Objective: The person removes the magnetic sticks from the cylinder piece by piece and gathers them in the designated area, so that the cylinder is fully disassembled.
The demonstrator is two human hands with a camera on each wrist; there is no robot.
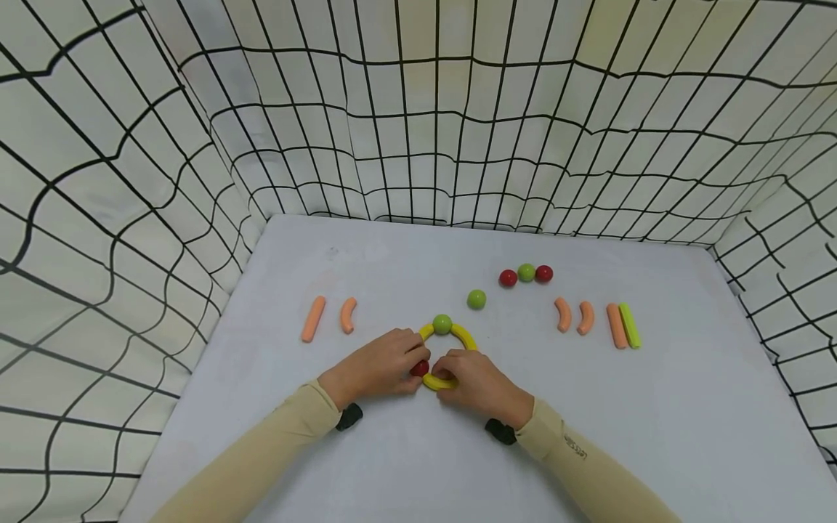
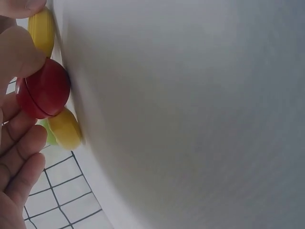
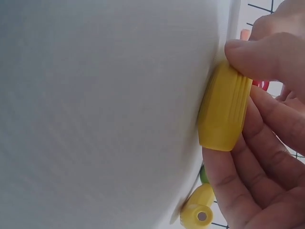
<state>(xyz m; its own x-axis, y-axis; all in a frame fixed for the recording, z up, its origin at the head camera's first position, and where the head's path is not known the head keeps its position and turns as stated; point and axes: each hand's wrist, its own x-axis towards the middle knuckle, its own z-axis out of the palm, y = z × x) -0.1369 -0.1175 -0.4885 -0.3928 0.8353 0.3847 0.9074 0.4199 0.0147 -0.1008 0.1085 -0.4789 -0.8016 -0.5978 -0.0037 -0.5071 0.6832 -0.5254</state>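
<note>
In the head view, my left hand (image 1: 386,361) holds a red ball (image 1: 419,368) between thumb and fingers. My right hand (image 1: 479,381) pinches a curved yellow piece (image 1: 439,383), whose left end meets the red ball. The right wrist view shows thumb and fingers around this ribbed yellow piece (image 3: 224,114), close over the table. A green ball (image 1: 442,324) sits at the far side, joining two more curved yellow pieces, one on the right (image 1: 465,336) and one on the left (image 1: 426,332). Together they outline a ring, partly hidden by my hands.
A loose green ball (image 1: 476,299) lies beyond the ring, and a row of two red balls and a green ball (image 1: 526,272) farther back. Orange pieces (image 1: 313,319) lie left, others (image 1: 585,318) right beside a lime-green stick (image 1: 630,325). Black netting (image 1: 438,138) surrounds the white table (image 1: 366,250).
</note>
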